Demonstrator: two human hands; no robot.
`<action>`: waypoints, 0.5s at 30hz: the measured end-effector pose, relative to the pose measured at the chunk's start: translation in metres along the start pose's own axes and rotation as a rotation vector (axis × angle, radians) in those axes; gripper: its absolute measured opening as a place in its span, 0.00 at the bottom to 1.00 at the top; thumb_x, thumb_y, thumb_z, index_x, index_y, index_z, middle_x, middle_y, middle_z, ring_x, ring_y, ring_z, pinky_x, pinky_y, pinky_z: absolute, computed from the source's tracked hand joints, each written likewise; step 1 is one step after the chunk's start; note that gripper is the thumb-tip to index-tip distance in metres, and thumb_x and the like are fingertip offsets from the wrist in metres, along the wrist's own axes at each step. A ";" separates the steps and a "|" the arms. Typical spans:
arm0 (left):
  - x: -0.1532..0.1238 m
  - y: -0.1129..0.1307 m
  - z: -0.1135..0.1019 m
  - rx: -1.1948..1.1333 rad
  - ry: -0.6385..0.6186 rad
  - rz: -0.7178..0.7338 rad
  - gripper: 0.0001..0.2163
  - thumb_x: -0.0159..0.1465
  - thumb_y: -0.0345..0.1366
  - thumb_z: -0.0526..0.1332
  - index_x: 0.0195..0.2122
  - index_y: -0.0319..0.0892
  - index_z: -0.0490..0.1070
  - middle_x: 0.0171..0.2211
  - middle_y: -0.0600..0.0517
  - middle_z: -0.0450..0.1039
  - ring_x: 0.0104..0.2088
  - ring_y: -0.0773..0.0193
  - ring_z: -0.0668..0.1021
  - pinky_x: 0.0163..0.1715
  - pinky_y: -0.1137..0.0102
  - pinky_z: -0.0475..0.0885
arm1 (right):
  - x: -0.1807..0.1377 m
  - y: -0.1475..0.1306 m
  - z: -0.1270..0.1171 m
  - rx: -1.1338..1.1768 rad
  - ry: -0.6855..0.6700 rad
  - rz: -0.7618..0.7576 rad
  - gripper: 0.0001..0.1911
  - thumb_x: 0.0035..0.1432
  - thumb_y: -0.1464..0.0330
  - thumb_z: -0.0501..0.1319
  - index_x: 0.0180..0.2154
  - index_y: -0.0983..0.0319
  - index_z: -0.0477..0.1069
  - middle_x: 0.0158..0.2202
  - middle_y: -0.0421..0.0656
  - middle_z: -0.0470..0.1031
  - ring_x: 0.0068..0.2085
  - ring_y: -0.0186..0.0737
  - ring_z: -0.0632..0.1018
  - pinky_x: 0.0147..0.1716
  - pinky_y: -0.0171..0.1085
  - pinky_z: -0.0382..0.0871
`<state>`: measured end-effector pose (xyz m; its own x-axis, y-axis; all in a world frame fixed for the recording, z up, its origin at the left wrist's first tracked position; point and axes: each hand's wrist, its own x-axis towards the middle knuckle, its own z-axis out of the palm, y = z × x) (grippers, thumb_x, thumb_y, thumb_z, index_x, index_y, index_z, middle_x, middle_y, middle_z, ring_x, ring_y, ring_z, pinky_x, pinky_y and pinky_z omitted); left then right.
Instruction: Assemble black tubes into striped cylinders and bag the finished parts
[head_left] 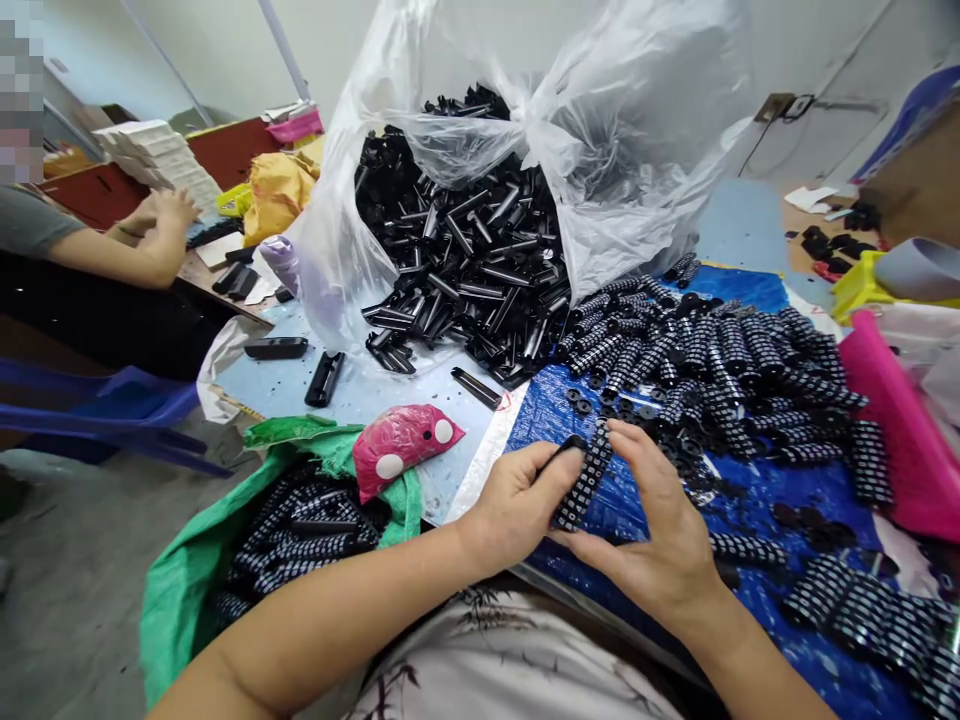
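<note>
My left hand [506, 515] is closed around a black piece dotted with rows of small white squares [589, 480], its thumb pressing a plain black part against it. My right hand [667, 545] holds the same dotted piece by its two ends, between thumb and fingers, with a gap at the palm. Beyond my hands, a large heap of similar dotted pieces [705, 360] lies on a blue plastic sheet [547, 410]. Small black discs [637, 405] are scattered beside the heap. More dotted pieces [855, 600] lie in a row at the lower right.
A clear plastic bag [637, 100] spills black plastic parts [487, 270] onto the table. A green sack [172, 600] with dotted pieces hangs at the left, by a pink wrapped bundle [397, 450]. A pink bin [892, 430] stands right. Another person's arm [120, 255] is at far left.
</note>
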<state>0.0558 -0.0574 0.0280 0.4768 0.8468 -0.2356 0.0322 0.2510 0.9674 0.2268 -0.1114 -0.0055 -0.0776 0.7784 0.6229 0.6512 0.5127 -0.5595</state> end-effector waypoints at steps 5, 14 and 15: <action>-0.002 0.000 0.011 -0.024 0.118 0.043 0.24 0.66 0.60 0.55 0.29 0.41 0.66 0.26 0.55 0.64 0.26 0.68 0.64 0.27 0.71 0.61 | -0.001 -0.018 0.002 0.062 -0.001 0.021 0.50 0.53 0.64 0.73 0.71 0.55 0.49 0.66 0.54 0.62 0.66 0.58 0.67 0.62 0.58 0.67; -0.001 0.008 -0.006 -0.497 -0.160 -0.307 0.24 0.50 0.52 0.75 0.38 0.39 0.75 0.32 0.50 0.76 0.30 0.63 0.79 0.31 0.70 0.71 | -0.010 -0.013 0.007 0.018 -0.017 -0.018 0.48 0.56 0.67 0.70 0.71 0.57 0.49 0.67 0.54 0.63 0.66 0.55 0.67 0.62 0.55 0.69; -0.001 0.007 -0.009 -0.514 -0.193 -0.348 0.23 0.49 0.51 0.76 0.37 0.38 0.75 0.33 0.49 0.77 0.31 0.62 0.80 0.31 0.69 0.72 | -0.013 -0.013 0.008 0.032 -0.023 0.005 0.48 0.56 0.66 0.71 0.71 0.57 0.49 0.67 0.53 0.62 0.67 0.55 0.66 0.62 0.56 0.68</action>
<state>0.0483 -0.0521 0.0337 0.6654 0.5879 -0.4600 -0.1886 0.7286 0.6585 0.2133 -0.1245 -0.0107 -0.0926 0.7888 0.6076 0.6269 0.5203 -0.5800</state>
